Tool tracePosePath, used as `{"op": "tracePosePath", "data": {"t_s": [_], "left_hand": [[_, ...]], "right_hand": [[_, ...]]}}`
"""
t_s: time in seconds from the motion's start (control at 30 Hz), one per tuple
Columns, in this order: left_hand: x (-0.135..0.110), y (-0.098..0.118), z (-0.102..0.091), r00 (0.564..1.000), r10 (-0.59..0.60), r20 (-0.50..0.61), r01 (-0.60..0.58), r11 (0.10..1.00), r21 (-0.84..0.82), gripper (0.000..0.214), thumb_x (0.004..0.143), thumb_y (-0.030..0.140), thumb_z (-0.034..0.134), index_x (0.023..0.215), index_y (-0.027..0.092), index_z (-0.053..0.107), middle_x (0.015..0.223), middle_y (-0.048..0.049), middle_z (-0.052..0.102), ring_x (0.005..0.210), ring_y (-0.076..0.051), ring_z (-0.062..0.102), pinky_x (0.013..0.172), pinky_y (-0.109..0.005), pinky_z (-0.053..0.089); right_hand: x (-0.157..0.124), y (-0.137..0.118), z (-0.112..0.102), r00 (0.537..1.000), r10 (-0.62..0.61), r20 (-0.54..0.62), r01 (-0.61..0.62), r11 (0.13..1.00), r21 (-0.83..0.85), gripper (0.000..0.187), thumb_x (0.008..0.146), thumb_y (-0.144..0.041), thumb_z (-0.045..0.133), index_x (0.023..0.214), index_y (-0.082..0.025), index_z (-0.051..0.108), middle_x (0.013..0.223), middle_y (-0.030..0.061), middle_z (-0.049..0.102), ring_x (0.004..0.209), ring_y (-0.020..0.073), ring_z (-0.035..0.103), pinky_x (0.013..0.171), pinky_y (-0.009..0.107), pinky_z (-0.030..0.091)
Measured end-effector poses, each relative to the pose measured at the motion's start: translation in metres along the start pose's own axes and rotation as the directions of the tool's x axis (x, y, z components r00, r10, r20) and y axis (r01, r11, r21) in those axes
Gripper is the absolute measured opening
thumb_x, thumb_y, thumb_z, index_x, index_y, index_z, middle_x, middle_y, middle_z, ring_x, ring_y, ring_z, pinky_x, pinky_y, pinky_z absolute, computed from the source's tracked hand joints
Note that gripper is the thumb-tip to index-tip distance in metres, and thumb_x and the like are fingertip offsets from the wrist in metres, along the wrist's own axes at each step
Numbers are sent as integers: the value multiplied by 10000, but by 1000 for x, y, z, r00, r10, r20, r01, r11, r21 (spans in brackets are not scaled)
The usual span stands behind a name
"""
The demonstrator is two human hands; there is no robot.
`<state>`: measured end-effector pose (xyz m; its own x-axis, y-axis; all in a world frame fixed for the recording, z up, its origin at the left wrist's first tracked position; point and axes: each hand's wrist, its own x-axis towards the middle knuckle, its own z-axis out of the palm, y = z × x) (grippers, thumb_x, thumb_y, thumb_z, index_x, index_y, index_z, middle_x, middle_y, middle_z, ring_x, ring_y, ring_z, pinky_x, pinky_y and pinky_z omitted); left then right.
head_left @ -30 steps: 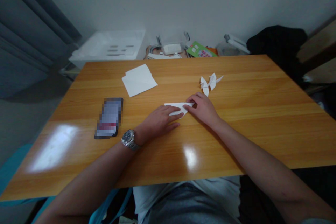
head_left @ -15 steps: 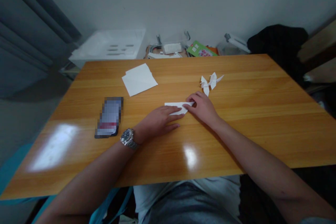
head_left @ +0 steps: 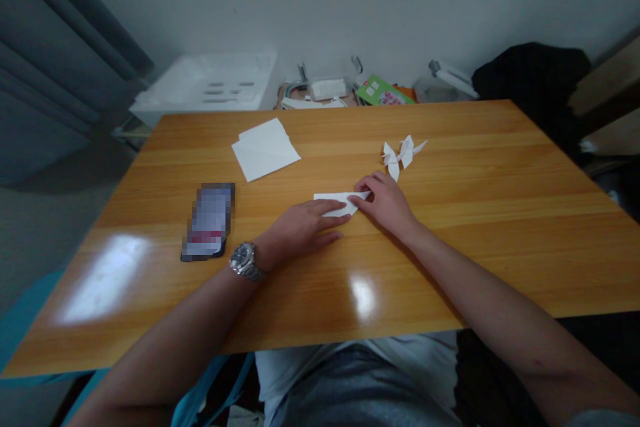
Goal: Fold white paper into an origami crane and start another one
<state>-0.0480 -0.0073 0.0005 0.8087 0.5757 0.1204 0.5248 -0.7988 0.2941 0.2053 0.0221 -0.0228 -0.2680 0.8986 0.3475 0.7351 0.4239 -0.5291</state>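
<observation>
A folded piece of white paper [head_left: 330, 197] lies flat on the wooden table [head_left: 480, 213] in front of me. My left hand [head_left: 307, 227] rests on its near left part, fingers stretched out and pressing it down. At the paper's right end, my right hand [head_left: 383, 200] pinches the corner between thumb and fingers. Beyond my right hand sit folded white paper figures [head_left: 400, 155] with pointed, wing-like flaps. Parts of the folded paper are hidden under my fingers.
White paper sheets [head_left: 266, 150] lie back left on the table. A phone [head_left: 209, 221] with a blurred screen is left of my left hand. Behind the table are a white plastic tub [head_left: 215, 83], a green booklet [head_left: 383, 91] and black cloth [head_left: 530, 80].
Both hands keep their places on the folded paper. The whole view has shifted very slightly, with the table a little higher in the picture.
</observation>
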Motion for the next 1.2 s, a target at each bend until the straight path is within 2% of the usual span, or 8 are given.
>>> {"op": "tracePosePath", "data": {"t_s": [0.5, 0.7, 0.8, 0.93, 1.2], "left_hand": [[3, 3, -4, 1000, -14, 28, 15, 1000, -3, 433, 1049, 401, 514, 1452, 257, 584, 1563, -81, 516, 1402, -256, 537, 1159, -425, 471], [5, 1, -4, 999, -3, -35, 2, 999, -50, 400, 1066, 301, 465, 1441, 207, 568, 1493, -76, 590, 1348, -226, 585, 1145, -402, 486], [5, 1, -5, 999, 11, -32, -12, 999, -48, 375, 1067, 271, 450, 1406, 219, 602, 1486, -78, 595, 1343, -228, 590, 1137, -412, 492], [4, 0, -6, 1000, 26, -7, -26, 999, -25, 365, 1065, 298, 463, 1375, 238, 646, 1519, -96, 561, 1362, -252, 575, 1137, -436, 487], [3, -4, -5, 999, 49, 16, -49, 999, -15, 410, 1063, 423, 484, 1426, 279, 610, 1565, -77, 514, 1421, -258, 513, 1183, -449, 434]], "right_hand": [[1, -1, 1, 1000, 14, 2, -14, 1000, -14, 147, 872, -311, 779, 893, -209, 676, 912, 58, 639, 896, 245, 602, 824, 375, 474], [1, 0, 1, 1000, 7, -2, -7, 1000, -15, 170, 856, -312, 801, 878, -206, 670, 909, 59, 640, 901, 250, 598, 830, 376, 473], [1, 1, 1, 1000, 17, 3, -17, 1000, -15, 168, 859, -317, 796, 884, -209, 671, 914, 60, 637, 908, 252, 596, 831, 377, 472], [1, 1, 1, 1000, 20, 14, -20, 1000, -14, 167, 867, -325, 789, 891, -209, 672, 915, 63, 638, 910, 254, 597, 822, 377, 470], [2, 2, 3, 1000, 9, -1, -9, 1000, -7, 158, 867, -322, 788, 888, -213, 675, 912, 62, 641, 895, 253, 603, 815, 383, 479]]}}
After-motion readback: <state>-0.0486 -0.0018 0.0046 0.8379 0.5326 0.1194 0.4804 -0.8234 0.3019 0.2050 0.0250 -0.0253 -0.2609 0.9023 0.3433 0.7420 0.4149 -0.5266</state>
